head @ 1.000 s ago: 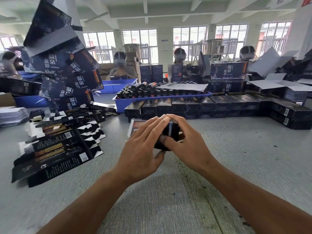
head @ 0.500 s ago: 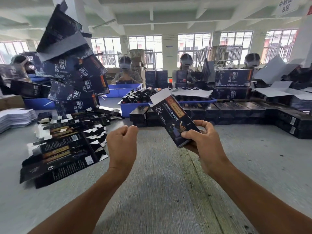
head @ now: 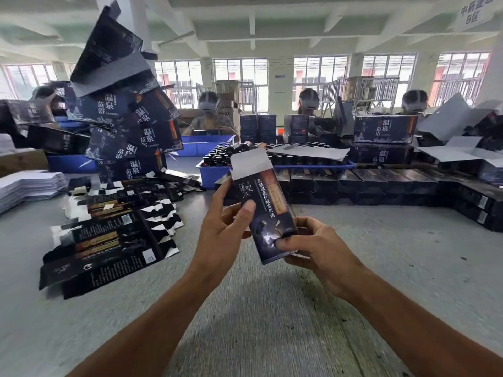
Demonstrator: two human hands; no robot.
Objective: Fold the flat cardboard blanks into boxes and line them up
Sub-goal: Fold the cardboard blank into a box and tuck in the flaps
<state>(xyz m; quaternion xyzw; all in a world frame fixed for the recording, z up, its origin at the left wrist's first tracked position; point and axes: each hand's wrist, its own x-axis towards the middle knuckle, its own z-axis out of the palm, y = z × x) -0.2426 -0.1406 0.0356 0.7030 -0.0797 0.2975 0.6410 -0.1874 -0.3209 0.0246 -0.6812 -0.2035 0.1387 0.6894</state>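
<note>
box (head: 265, 210): upright, top flap open toward 12 o'clock
left hand (head: 221, 235): thumb and fingers pinch its upper side
right hand (head: 315, 247): grips its bottom end
blanks (head: 109, 240): heap at 9 o'clock

Both forearms extend forward, converging at centre. Left hand (head: 217, 235): fingers raised, thumb pressed forward in a grip. Right hand (head: 313, 247): fingers curled, thumb pinching.

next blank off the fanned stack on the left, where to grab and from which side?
Probably the top blank of the flat stack, by its white flap edge on the side nearest the hands. The flaps stick out fanned past the dark panels, so fingers could slip under one there. Left hand is nearest, though it grips the box.
</note>
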